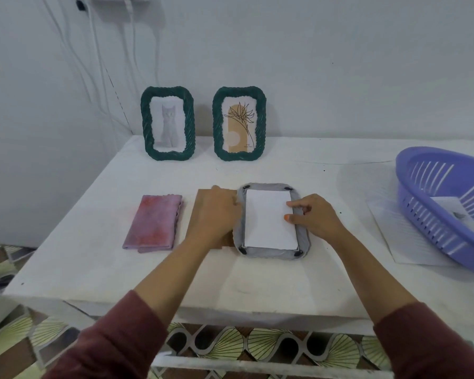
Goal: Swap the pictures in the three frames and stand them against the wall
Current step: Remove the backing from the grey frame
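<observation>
while the face-down frame [271, 254] lies mid-surface [257, 283], the right hand [315, 217] presses forefinger and thumb on the white picture [268, 220] inside it. the left hand [214, 212] rests on the backing board [202, 195] at the frame's left rim, grip unclear. the picture should sit square between the corner clips [298, 252] before the board goes on.

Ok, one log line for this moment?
grey frame face down, back off | white sheet inside | left hand on brown backing board | right hand presses sheet | cat frame, flower frame upright at wall
</observation>
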A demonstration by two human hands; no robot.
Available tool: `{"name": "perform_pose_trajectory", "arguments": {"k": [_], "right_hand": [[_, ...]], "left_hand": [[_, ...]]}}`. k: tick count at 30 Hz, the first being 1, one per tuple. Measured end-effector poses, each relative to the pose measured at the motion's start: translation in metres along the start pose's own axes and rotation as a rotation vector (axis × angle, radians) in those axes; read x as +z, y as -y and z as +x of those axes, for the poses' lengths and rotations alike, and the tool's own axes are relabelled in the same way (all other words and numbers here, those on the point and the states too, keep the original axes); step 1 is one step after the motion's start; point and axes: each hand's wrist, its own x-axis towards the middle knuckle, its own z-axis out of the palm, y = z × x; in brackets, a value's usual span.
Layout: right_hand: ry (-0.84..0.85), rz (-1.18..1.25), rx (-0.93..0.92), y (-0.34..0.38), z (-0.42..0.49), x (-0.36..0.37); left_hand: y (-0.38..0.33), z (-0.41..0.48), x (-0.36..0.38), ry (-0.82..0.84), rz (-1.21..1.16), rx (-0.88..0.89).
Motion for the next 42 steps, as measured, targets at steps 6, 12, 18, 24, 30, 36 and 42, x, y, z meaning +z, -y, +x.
{"name": "perform_pose_trajectory", "arguments": {"k": [6,12,18,24,30,36,42], "right_hand": [[0.003,0.023,-0.004,-0.001,0.001,0.000],[0.002,0.025,-0.005,-0.003,0.002,0.001],[0.011,0.018,-0.004,-0.004,0.003,0.001],[0.015,0.022,-0.012,-0.004,0.003,0.001],[0.010,0.007,-0.005,-0.002,0.003,0.000],[0.019,0.002,-0.013,0.000,0.003,-0.002],[0.034,-0.001,-0.020,0.002,0.001,-0.004]], "left_hand": [[-0.013,-0.007,0.035,-0.036,0.133,-0.047],[-0.012,-0.006,0.039,-0.059,0.085,-0.053],[-0.013,-0.005,0.040,-0.078,-0.010,-0.078],[-0.012,-0.008,0.043,-0.117,-0.136,-0.062],[-0.010,-0.004,0.045,-0.112,-0.104,-0.132],[-0.007,-0.001,0.047,-0.100,-0.168,-0.140],[-0.008,-0.004,0.043,-0.113,-0.194,-0.117]]}}
